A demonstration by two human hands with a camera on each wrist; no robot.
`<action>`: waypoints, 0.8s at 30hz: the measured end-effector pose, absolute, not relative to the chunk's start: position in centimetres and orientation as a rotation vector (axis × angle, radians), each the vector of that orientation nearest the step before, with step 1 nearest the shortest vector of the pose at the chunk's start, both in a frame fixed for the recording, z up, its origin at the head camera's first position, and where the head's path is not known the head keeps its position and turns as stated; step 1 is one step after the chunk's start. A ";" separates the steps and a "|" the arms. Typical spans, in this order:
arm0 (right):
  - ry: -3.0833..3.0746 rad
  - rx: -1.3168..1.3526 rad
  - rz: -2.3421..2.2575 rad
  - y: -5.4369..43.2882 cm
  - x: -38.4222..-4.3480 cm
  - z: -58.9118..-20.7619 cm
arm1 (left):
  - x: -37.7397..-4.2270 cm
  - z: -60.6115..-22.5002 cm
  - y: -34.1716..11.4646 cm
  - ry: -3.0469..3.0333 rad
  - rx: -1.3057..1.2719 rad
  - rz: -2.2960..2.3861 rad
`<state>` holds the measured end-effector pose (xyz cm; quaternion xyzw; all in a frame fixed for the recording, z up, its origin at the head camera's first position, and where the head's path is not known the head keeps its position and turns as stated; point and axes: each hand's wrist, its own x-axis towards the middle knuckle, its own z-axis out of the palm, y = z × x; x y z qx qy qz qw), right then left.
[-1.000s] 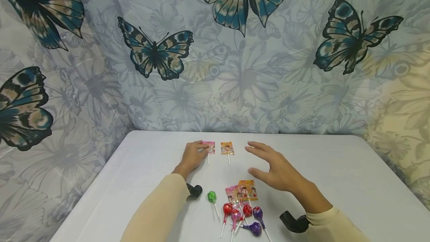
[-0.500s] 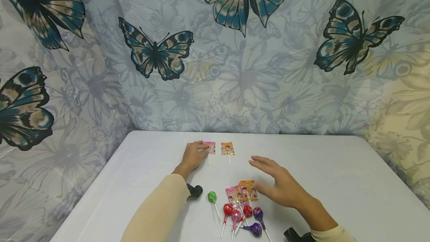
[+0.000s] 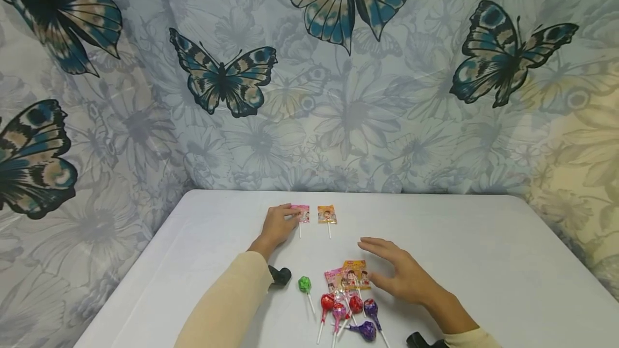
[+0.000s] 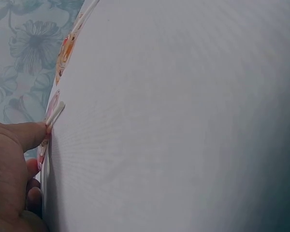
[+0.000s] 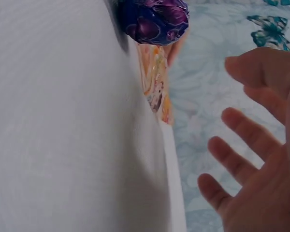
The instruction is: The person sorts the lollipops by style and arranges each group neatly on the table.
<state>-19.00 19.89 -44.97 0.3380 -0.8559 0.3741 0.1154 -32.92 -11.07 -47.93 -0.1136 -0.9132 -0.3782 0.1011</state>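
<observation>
At the far side of the table, my left hand (image 3: 280, 224) holds a pink flat-wrapped lollipop (image 3: 304, 213) at its left edge. In the left wrist view the thumb (image 4: 31, 134) lies against that lollipop by its white stick, with fingertips at the wrapper's other side. Just right of it lies an orange flat-wrapped lollipop (image 3: 327, 214), stick toward me. My right hand (image 3: 406, 275) hovers with spread fingers, holding nothing, beside a pile. Nearest to it are another orange-wrapped lollipop (image 3: 357, 273) and a purple ball lollipop (image 5: 154, 20).
The pile also has a pink-wrapped lollipop (image 3: 332, 278), red ball lollipops (image 3: 327, 301), a pink one (image 3: 339, 310) and a second purple one (image 3: 366, 330). A green lollipop (image 3: 304, 284) lies apart to the left. Behind the white table (image 3: 459, 219) hangs a butterfly-patterned backdrop (image 3: 348, 122).
My right hand has drawn back toward me from near the far orange lollipop to the right side of the pile. The left hand stays on the pink lollipop.
</observation>
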 end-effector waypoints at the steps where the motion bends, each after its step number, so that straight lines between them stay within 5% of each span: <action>1: -2.517 0.988 1.109 20.0 -19.1 -45.2 | -32.9 -47.9 -11.1 -2.700 -0.333 -1.114; 24: -2.741 1.034 0.882 20.0 -19.2 -47.1 | -33.1 -48.3 -11.1 -2.679 -0.328 -1.118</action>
